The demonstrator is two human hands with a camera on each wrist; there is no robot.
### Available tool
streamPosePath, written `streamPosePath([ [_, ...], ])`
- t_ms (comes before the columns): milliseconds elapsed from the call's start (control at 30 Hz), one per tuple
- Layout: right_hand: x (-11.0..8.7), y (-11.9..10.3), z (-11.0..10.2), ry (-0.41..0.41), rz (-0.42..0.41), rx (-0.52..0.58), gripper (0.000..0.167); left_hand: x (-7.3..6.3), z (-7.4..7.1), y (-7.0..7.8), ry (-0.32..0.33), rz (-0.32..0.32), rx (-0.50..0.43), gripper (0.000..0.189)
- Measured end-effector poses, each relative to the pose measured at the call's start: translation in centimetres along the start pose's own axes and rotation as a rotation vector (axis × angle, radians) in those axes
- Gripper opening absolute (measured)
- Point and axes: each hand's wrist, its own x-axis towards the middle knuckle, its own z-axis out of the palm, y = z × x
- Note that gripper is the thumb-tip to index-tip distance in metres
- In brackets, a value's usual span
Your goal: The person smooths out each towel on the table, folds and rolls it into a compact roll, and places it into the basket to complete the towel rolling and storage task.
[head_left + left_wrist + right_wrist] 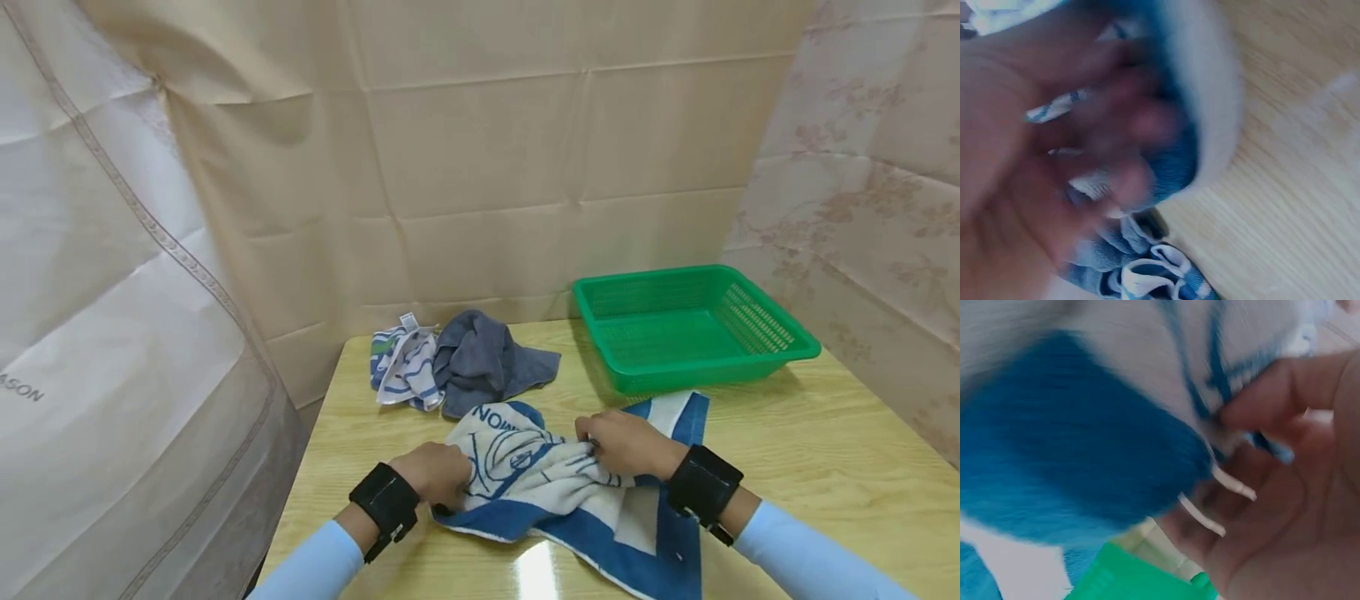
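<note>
A blue and white towel (558, 479) with printed letters and line drawings lies bunched on the table in the head view. At its left edge, my left hand (437, 473) grips the cloth with curled fingers; the left wrist view is blurred there. My right hand (630, 444) pinches a gathered fold near the towel's upper right part. In the right wrist view, thumb and fingers (1260, 412) hold the towel's printed cloth (1129, 425). Folds hide some of the fingertips.
Behind the towel lie a crumpled grey cloth (487, 358) and a striped white and blue cloth (408, 367), side by side. A green plastic basket (622, 375) stands at the back right of the wooden table (345, 467). Hanging sheets (480, 167) enclose the back and sides.
</note>
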Motion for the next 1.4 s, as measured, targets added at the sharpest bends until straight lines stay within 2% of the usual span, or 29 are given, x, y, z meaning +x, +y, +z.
streamPosePath([
  [33, 0.1, -0.1, -0.1, -0.034, -0.019, 0.033, 0.022, 0.4, 0.1, -0.2, 0.054, 0.072, 0.0, 0.03],
  [100, 0.5, -0.3, -0.2, -0.095, -0.036, 0.101, 0.032, 1.2, 0.4, -0.6, 0.174, 0.198, 0.011, 0.022],
  [167, 1.0, -0.5, 0.0, -0.12, -0.028, 0.14, 0.038, 1.8, 0.8, -1.0, 0.251, 0.26, 0.037, 0.032],
  [200, 1.2, -0.6, 0.1, -0.121, -0.013, 0.147, 0.037, 1.9, 1.0, -1.1, 0.266, 0.263, 0.045, 0.042],
  [233, 1.4, -0.7, 0.3, -0.121, -0.004, 0.147, 0.036, 1.9, 1.2, -1.2, 0.269, 0.252, 0.052, 0.049],
  [333, 2.0, -0.9, 0.8, -0.128, 0.027, 0.126, 0.015, 1.6, 1.4, -1.3, 0.239, 0.179, 0.044, 0.061],
  [433, 2.5, -0.9, 1.1, -0.17, 0.02, 0.113, 0.026, 1.0, 1.0, -1.0, 0.19, 0.073, 0.015, 0.061],
  [533, 3.0, -0.7, 1.1, -0.179, -0.022, 0.125, 0.012, 0.3, 0.3, -0.7, 0.113, -0.018, -0.02, 0.055],
  [567, 3.3, -0.7, 1.1, -0.148, -0.043, 0.111, 0.009, 0.1, 0.2, -0.7, 0.091, -0.046, -0.031, 0.051],
  [600, 3.5, -0.8, 1.2, -0.101, -0.061, 0.101, 0.012, -0.1, 0.0, -0.7, 0.078, -0.072, -0.034, 0.048],
  [667, 4.2, -1.1, 1.1, 0.036, -0.1, 0.076, 0.021, -0.4, -0.1, -0.9, 0.075, -0.108, -0.021, 0.045],
  [767, 5.1, -1.9, 0.9, 0.268, -0.154, 0.048, 0.026, -0.5, -0.1, -1.5, 0.165, -0.148, -0.032, 0.048],
  [800, 5.4, -2.3, 0.9, 0.318, -0.166, 0.072, 0.026, -0.4, 0.0, -1.7, 0.202, -0.156, -0.069, 0.049],
  [867, 5.9, -2.9, 0.7, 0.34, -0.171, 0.147, 0.022, -0.1, 0.2, -2.2, 0.261, -0.141, -0.197, 0.051],
  [933, 6.2, -3.4, 0.6, 0.267, -0.121, 0.221, 0.013, 0.2, 0.4, -2.6, 0.255, -0.114, -0.334, 0.059],
  [967, 6.3, -3.5, 0.6, 0.201, -0.08, 0.245, 0.015, 0.4, 0.5, -2.8, 0.233, -0.096, -0.383, 0.066],
  [1000, 6.4, -3.5, 0.7, 0.126, -0.032, 0.247, 0.03, 0.6, 0.6, -3.0, 0.201, -0.083, -0.412, 0.072],
  [1067, 6.4, -3.4, 1.0, -0.015, 0.052, 0.206, 0.056, 0.8, 0.8, -3.3, 0.131, -0.053, -0.412, 0.069],
  [1133, 6.3, -2.9, 1.5, -0.09, 0.061, 0.151, 0.056, 0.8, 0.9, -3.6, 0.084, -0.017, -0.377, 0.053],
  [1167, 6.2, -2.7, 1.7, -0.088, 0.044, 0.149, 0.05, 0.6, 0.7, -3.8, 0.083, -0.005, -0.358, 0.04],
  [1200, 6.1, -2.7, 1.8, -0.057, 0.029, 0.139, 0.039, 0.3, 0.5, -4.0, 0.1, 0.008, -0.342, 0.031],
  [1267, 5.9, -2.6, 1.7, 0.082, -0.048, 0.114, 0.022, -0.3, -0.1, -4.6, 0.157, 0.01, -0.376, 0.022],
  [1333, 5.9, -2.7, 1.4, 0.27, -0.125, 0.057, 0.025, -1.4, -1.1, -5.5, 0.214, -0.038, -0.493, 0.027],
  [1400, 6.0, -2.7, 1.1, 0.436, -0.158, -0.033, 0.028, -2.4, -1.8, -6.6, 0.295, -0.151, -0.618, 0.041],
])
